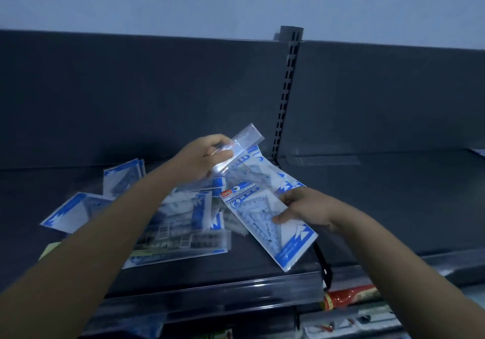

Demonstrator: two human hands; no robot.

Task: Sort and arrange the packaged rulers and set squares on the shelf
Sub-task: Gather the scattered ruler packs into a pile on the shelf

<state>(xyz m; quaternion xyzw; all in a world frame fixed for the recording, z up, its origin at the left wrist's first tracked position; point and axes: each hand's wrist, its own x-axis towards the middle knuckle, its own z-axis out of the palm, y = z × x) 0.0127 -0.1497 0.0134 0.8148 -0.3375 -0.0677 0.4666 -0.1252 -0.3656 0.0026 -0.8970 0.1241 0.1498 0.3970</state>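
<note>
One clear ruler sleeve (246, 139), left hand (202, 158); triangle packet (262, 223), right hand (304, 207).

Shop: slotted upright (284, 94), dark gondola shelf (367, 194), packaged set squares (183, 220) heaped.

The set-square packet (258, 223) pinched by the right hand (304, 207) has a blue and white header showing a large "2" in a circle under a word that looks like "GEOMETRIC", beside a small red brand tag too blurred to read. Barcode stickers (164, 231) sit on packets in the pile, their digits illegible.
</note>
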